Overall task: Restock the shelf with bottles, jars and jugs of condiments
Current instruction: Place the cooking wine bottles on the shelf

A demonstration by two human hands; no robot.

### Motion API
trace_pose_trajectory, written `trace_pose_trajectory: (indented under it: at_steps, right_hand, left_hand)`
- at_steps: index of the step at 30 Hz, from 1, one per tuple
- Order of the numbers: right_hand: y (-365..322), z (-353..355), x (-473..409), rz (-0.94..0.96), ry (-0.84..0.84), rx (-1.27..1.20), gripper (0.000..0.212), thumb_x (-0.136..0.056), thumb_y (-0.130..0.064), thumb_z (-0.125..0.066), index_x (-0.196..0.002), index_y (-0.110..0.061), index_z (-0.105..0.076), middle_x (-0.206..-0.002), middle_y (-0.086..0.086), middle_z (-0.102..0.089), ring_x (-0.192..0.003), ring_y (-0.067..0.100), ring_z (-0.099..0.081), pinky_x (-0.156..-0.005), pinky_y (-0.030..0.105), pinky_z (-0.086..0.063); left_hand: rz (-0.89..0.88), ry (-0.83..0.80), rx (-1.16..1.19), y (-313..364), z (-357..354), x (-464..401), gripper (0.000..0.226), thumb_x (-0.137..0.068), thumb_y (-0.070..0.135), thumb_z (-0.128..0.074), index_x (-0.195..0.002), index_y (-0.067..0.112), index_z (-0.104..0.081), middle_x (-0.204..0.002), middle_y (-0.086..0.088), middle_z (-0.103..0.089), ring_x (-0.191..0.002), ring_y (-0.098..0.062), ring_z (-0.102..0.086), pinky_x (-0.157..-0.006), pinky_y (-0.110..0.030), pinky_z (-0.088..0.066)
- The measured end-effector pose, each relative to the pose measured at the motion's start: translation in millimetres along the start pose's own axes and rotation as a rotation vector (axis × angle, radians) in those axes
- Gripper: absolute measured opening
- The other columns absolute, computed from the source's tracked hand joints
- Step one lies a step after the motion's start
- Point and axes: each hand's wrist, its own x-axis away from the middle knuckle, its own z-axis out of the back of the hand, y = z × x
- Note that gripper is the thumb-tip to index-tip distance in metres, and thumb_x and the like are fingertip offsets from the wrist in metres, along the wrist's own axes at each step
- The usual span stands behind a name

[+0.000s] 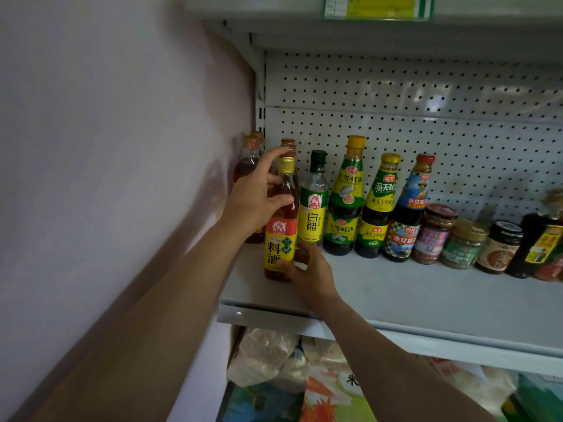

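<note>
Head view, white metal shelf [426, 300] against pegboard back panel [396, 95], pale wall [106, 117] at left.

Cooking wine bottle [281, 220]: amber liquid, yellow-and-red label, gold cap. Upright at left front of shelf, base on shelf surface near front edge.

Left hand [256, 199]: wrapped round upper body and shoulder of cooking wine bottle, thumb across front, index finger raised toward cap. Grip curled, on glass.

Right hand [307, 269]: at bottle base, fingers curled against lower label and bottom from right side, pinching lower part.

Behind held bottle: more red-capped bottles of same kind, partly hidden. Further left, by wall: amber bottles [248, 166] with orange caps.

Row to right, all upright, touching or just beside one another:
- white vinegar bottle [313, 205], clear, dark green cap, yellow-green label, just beside held bottle
- oyster sauce bottle [345, 202], yellow cap, green label
- second oyster sauce bottle [379, 208], gold cap
- blue-label sauce bottle [406, 214], red cap
- jars [435, 236], several short ones, continuing right
- dark bottle [539, 248] near right frame edge

Above: upper shelf edge with green-yellow price tag [377, 7]. Below: bagged goods [274, 357], contents not legible.
</note>
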Motion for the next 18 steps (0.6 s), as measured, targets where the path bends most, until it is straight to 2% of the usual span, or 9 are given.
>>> trace_pose_trajectory:
  at_steps: [3, 8, 13, 18]
  right_hand:
    - [0.2, -0.6, -2.7, -0.003, 0.0, -0.006, 0.056, -0.081, -0.027, -0.083, -0.13, -0.02, -0.057, -0.116, -0.003, -0.069, -0.106, 0.01, -0.064, -0.088, 0.026, -0.054]
    - [0.7, -1.1, -7.6, -0.013, 0.002, -0.014, 0.058, -0.081, -0.027, -0.083, -0.131, -0.018, -0.056, -0.116, -0.004, -0.068, -0.105, 0.009, -0.062, -0.089, 0.025, -0.052]
    - [4.0, -5.3, -14.4, -0.045, 0.014, -0.027, 0.061, -0.079, -0.028, -0.085, -0.132, -0.018, -0.056, -0.116, -0.003, -0.069, -0.107, 0.012, -0.065, -0.091, 0.037, -0.057]
    - [5.2, -7.9, -22.7, -0.078, 0.028, 0.0, 0.059, -0.08, -0.032, -0.084, -0.13, -0.016, -0.057, -0.115, -0.005, -0.067, -0.106, 0.011, -0.063, -0.09, 0.029, -0.053]
  left_hand:
    - [-0.002, 0.0, 0.006, -1.8, 0.4, -3.7, 0.088, -0.08, 0.014, -0.08, -0.137, 0.06, -0.032, -0.116, 0.003, -0.066, -0.112, -0.017, -0.063, -0.089, -0.052, -0.057]
    - [-0.003, -0.033, 0.0, -4.8, 3.7, -9.2, 0.092, -0.076, 0.014, -0.083, -0.136, 0.06, -0.031, -0.117, 0.001, -0.066, -0.112, -0.02, -0.064, -0.092, -0.054, -0.055]
    - [0.007, -0.044, -0.028, -7.4, 3.0, -13.6, 0.098, -0.075, 0.013, -0.084, -0.139, 0.061, -0.027, -0.121, 0.001, -0.066, -0.114, -0.021, -0.063, -0.091, -0.055, -0.055]
    - [0.006, -0.03, -0.065, -9.6, -0.4, -22.6, 0.096, -0.077, 0.014, -0.082, -0.144, 0.054, -0.026, -0.122, 0.002, -0.066, -0.108, -0.017, -0.064, -0.088, -0.049, -0.057]
